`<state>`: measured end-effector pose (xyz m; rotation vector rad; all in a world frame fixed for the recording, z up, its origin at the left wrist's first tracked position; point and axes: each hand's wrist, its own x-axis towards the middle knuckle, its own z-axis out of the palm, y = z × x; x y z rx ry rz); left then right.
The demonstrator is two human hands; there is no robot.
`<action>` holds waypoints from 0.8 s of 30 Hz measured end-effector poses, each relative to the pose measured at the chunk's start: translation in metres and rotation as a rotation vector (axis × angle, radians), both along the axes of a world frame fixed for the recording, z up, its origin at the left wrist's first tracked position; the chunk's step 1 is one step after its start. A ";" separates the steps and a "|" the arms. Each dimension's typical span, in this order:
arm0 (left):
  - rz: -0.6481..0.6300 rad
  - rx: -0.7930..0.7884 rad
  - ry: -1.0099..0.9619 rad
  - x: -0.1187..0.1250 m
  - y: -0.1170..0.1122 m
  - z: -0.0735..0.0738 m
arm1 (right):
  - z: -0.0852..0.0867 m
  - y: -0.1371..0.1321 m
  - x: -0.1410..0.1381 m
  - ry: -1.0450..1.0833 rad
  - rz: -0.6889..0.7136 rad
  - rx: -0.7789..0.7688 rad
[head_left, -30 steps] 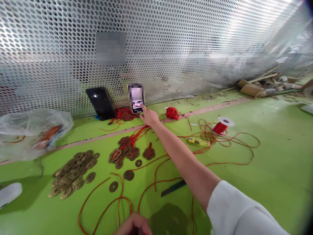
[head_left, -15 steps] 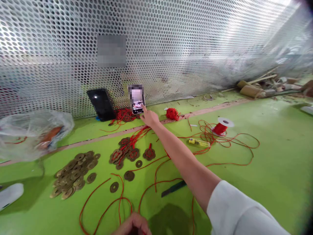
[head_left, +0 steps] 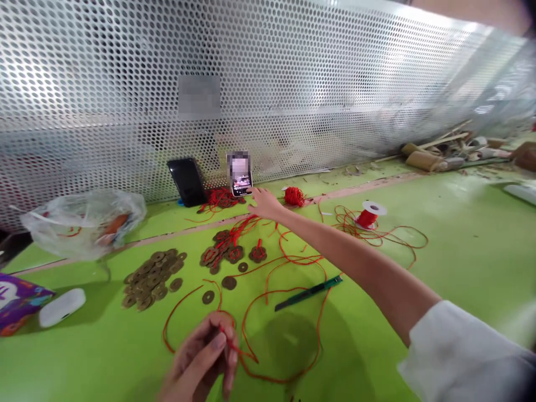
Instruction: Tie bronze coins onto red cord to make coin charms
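Observation:
My left hand (head_left: 203, 357), low in the view, pinches a thin red cord (head_left: 280, 382) between thumb and fingers; the cord loops over the green table. My right hand (head_left: 267, 204) reaches far forward with its fingers stretched out, at the lower edge of a lit phone (head_left: 242, 182) that leans against the perforated panel. Nothing shows in that hand. Between the hands lie brass coins tied with red cord (head_left: 221, 252), one separate tied cluster (head_left: 258, 254) and a few loose coins (head_left: 208, 297). A green utility knife (head_left: 312, 292) rests under my right forearm.
Left of centre is a pile of loose coins (head_left: 153, 278). A dark phone (head_left: 187, 181), a clear plastic bag (head_left: 79, 223), a white case (head_left: 62, 307) and a purple packet (head_left: 20, 304) stand or lie leftward. Rightward are a red cord bundle (head_left: 294, 196) and a spool (head_left: 367, 216).
My left hand has risen further into view, showing the cord in its pinch. My right index finger has come down off the phone screen, and the fingers are more spread. The view has shifted.

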<state>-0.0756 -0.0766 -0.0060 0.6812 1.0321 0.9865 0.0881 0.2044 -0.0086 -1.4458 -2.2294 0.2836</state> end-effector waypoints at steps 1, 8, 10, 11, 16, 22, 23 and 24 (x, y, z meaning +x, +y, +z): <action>-0.003 0.008 0.004 0.000 0.000 0.000 | 0.001 0.003 -0.004 0.033 -0.048 0.003; -0.004 0.036 -0.037 0.009 -0.001 -0.005 | 0.005 0.042 -0.049 0.286 -0.425 -0.014; 0.006 0.011 -0.055 0.012 -0.002 -0.007 | 0.005 0.050 -0.060 0.343 -0.490 -0.012; 0.008 0.005 -0.056 0.013 -0.003 -0.008 | 0.005 0.054 -0.065 0.367 -0.514 -0.012; -0.022 0.020 -0.082 0.016 -0.006 -0.006 | 0.003 0.070 -0.084 0.440 -0.578 -0.034; -0.027 0.031 -0.133 0.014 -0.004 -0.014 | 0.006 0.083 -0.090 0.461 -0.634 -0.095; -0.040 0.047 -0.148 0.013 -0.004 -0.018 | 0.008 0.084 -0.089 0.464 -0.636 -0.111; -0.053 0.060 -0.159 0.013 -0.003 -0.020 | 0.009 0.085 -0.087 0.467 -0.634 -0.128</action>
